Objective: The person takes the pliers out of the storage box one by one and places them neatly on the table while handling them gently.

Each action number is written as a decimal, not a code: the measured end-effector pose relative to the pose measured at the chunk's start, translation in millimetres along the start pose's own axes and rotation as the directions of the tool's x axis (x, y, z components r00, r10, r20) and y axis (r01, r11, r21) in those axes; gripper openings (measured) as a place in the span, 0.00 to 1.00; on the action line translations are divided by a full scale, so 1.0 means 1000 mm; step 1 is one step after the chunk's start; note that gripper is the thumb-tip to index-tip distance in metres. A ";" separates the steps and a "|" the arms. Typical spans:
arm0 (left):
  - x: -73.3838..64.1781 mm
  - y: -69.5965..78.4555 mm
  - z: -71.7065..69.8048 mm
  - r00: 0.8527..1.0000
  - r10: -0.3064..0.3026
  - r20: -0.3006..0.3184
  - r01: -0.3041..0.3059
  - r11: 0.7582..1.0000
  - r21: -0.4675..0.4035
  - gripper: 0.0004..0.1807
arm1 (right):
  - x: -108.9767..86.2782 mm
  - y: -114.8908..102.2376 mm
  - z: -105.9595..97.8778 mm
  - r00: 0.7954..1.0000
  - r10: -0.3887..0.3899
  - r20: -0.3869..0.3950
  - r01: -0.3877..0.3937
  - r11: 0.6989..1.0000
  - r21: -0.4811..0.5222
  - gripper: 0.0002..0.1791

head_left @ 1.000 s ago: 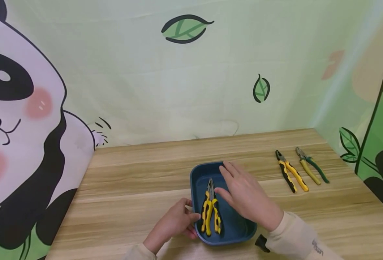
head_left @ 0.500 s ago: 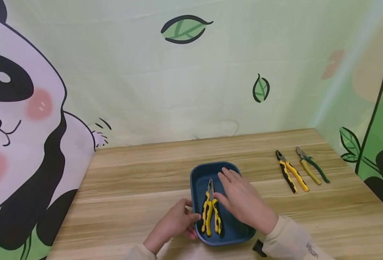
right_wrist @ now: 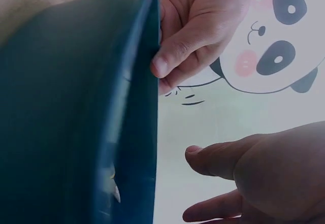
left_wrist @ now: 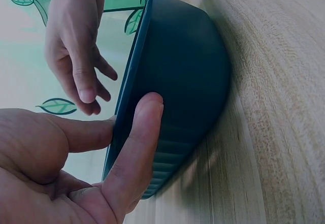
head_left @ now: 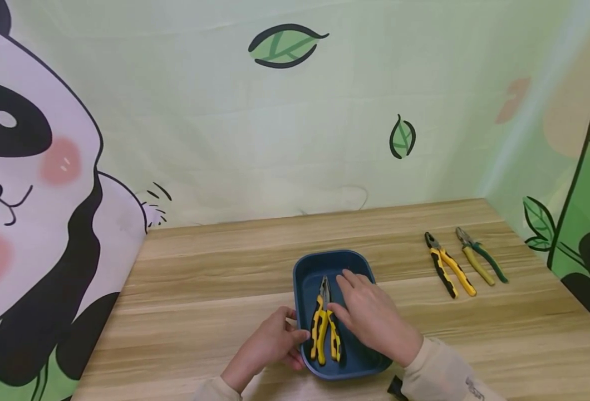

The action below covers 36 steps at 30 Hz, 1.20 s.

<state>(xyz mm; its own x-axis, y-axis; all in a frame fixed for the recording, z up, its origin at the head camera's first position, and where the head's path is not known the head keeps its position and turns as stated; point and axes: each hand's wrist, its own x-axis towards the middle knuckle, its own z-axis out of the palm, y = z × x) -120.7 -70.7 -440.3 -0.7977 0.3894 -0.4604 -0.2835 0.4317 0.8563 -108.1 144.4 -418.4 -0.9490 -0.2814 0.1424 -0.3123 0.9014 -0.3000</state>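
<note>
A dark blue tray (head_left: 360, 356) rests on the wooden table, with yellow-and-black long-nose pliers (head_left: 322, 328) lying inside, tips pointing away. My left hand (head_left: 277, 340) pinches the tray's left rim between thumb and fingers; the left wrist view shows a finger of the left hand (left_wrist: 129, 158) against the outer wall of the tray (left_wrist: 188, 56). My right hand (head_left: 375, 317) is over the tray's right half, beside the pliers, and holds nothing. In the right wrist view the thumb and fingers of the right hand (right_wrist: 284, 176) are extended and apart.
Combination pliers (head_left: 438, 253) with yellow-and-black grips lie on the table (head_left: 215, 267) to the right. Beside them is another pair of pliers (head_left: 477, 265) with one yellowish and one green handle. A panda-and-leaf printed backdrop (head_left: 215, 122) stands along the table's back edge.
My right hand has moved a little toward me and left, from the tray's far rim to over its right half. The left hand, tray and all the pliers have stayed put.
</note>
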 end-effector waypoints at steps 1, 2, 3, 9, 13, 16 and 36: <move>0.000 0.000 0.000 1.000 0.001 0.001 -0.001 1.000 -0.002 0.23 | 0.000 0.000 0.001 1.000 0.002 0.000 -0.002 1.000 0.000 0.31; 0.000 0.000 0.000 1.000 0.002 0.001 -0.002 1.000 -0.004 0.23 | 0.000 0.000 0.002 1.000 0.004 -0.001 -0.004 1.000 0.001 0.31; 0.000 0.000 0.000 1.000 0.003 0.001 -0.003 1.000 -0.005 0.23 | 0.000 -0.001 0.003 1.000 0.005 -0.002 -0.005 1.000 0.003 0.31; 0.001 -0.001 0.000 1.000 0.004 -0.002 -0.004 1.000 -0.004 0.23 | 0.000 -0.002 0.009 0.999 0.037 0.019 -0.037 0.999 0.036 0.29; 0.001 -0.001 0.000 1.000 0.005 -0.005 -0.005 1.000 -0.003 0.24 | 0.000 -0.003 0.012 0.996 0.071 0.058 -0.074 0.996 0.054 0.28; 0.001 -0.001 0.000 1.000 0.010 -0.005 -0.010 1.000 -0.007 0.24 | 0.000 -0.005 0.013 0.992 0.088 0.091 -0.094 0.994 0.060 0.26; -0.001 -0.002 0.000 1.000 0.025 0.002 -0.025 1.000 -0.018 0.23 | 0.003 -0.007 0.031 0.967 0.161 0.199 -0.194 0.968 0.157 0.14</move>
<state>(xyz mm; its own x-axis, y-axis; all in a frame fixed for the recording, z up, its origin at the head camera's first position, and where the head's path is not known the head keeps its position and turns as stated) -119.3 -71.9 -441.1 -0.8033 0.4018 -0.4397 -0.2732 0.4074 0.8714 -110.1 126.6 -445.2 -0.9764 -0.1923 -0.0988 -0.1254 0.8760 -0.4658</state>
